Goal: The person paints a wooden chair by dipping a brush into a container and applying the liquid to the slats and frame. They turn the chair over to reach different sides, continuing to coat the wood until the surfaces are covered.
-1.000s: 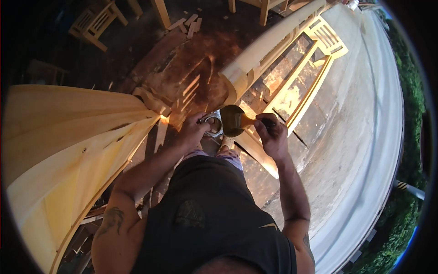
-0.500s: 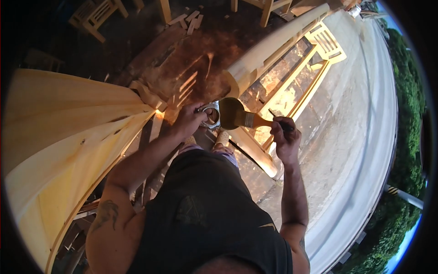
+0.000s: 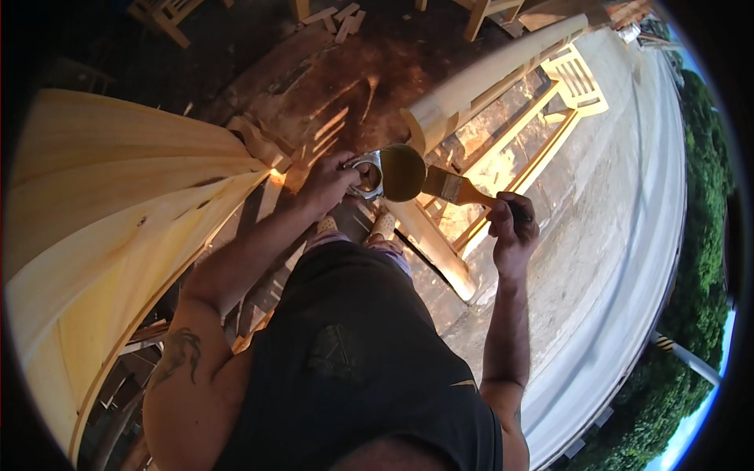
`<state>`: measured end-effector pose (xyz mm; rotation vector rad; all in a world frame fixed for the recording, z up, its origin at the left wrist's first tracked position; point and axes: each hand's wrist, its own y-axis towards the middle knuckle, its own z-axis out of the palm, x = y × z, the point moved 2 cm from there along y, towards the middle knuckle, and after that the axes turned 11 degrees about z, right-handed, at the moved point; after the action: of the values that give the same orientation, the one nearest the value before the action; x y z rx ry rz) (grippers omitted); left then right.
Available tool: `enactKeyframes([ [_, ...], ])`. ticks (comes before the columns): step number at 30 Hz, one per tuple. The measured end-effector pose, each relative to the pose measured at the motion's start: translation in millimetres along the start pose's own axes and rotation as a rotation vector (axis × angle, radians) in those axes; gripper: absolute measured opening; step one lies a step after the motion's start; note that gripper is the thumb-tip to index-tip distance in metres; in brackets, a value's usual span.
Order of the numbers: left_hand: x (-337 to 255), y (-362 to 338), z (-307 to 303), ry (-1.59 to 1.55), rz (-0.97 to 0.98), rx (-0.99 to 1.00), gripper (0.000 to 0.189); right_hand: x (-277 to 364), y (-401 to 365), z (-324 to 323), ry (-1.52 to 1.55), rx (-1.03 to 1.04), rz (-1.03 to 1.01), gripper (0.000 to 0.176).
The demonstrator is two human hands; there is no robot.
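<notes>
My left hand [image 3: 334,182] is closed on the handle of a metal can [image 3: 369,177], held above my feet. The can is tilted, and a round yellow-brown surface [image 3: 404,173] shows at its right side. My right hand [image 3: 515,231] is wrapped round the handle of a wide paintbrush [image 3: 470,192]. The brush's bristles point left and lie close to the right edge of the round surface; whether they touch it I cannot tell.
Large curved pale wood panels [image 3: 118,173] stand at the left. A long light wooden piece [image 3: 495,74] and a slatted wooden frame [image 3: 577,78] lie at the upper right. Small wood offcuts [image 3: 345,23] are on the dark floor. A pale concrete strip [image 3: 597,220] runs along the right.
My right hand and the brush have moved right, and more of the bristles shows clear of the round surface. The can has shifted slightly up and right, still in my left hand.
</notes>
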<state>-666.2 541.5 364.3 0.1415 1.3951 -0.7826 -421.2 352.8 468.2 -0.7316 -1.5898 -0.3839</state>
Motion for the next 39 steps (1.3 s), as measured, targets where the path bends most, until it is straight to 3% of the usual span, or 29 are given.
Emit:
enactKeyframes([
  [3,-0.9,0.0,-2.6,-0.003,0.001,-0.003,0.024,6.1,-1.9,13.1,-0.077,0.097,-0.098,0.021],
  [5,-1.0,1.0,-3.2,0.002,0.007,0.003,0.024,9.4,-1.6,20.8,-0.300,0.179,-0.197,0.017],
  [8,-1.5,1.7,-5.2,0.016,0.016,0.011,0.023,22.0,-0.6,37.5,-0.437,0.318,-0.269,0.028],
  [12,-8.1,7.0,-10.1,0.017,0.017,0.020,0.023,17.5,5.3,42.8,-0.516,0.398,-0.419,0.029],
  [19,-12.1,13.1,-23.4,0.027,-0.005,0.033,0.034,20.6,13.6,15.8,-0.378,0.339,-0.261,0.030],
  [23,-14.9,12.5,-29.0,-0.004,-0.001,0.008,0.032,-11.1,19.2,-5.2,0.043,0.226,0.006,0.022],
  [27,-1.8,16.3,-40.8,-0.034,0.003,-0.060,0.031,-57.1,25.1,-22.0,0.491,0.228,0.182,0.026],
  [31,11.8,14.7,-54.4,-0.037,-0.009,-0.095,0.030,-104.3,26.2,-28.6,0.710,0.148,0.309,0.027],
  [36,17.8,3.9,-55.5,0.022,-0.076,-0.186,0.025,-161.3,29.7,-27.3,0.740,0.187,0.420,0.028],
  [39,31.7,1.1,-59.7,0.041,-0.092,-0.232,0.022,-178.6,32.5,-16.7,0.596,0.117,0.487,0.022],
])
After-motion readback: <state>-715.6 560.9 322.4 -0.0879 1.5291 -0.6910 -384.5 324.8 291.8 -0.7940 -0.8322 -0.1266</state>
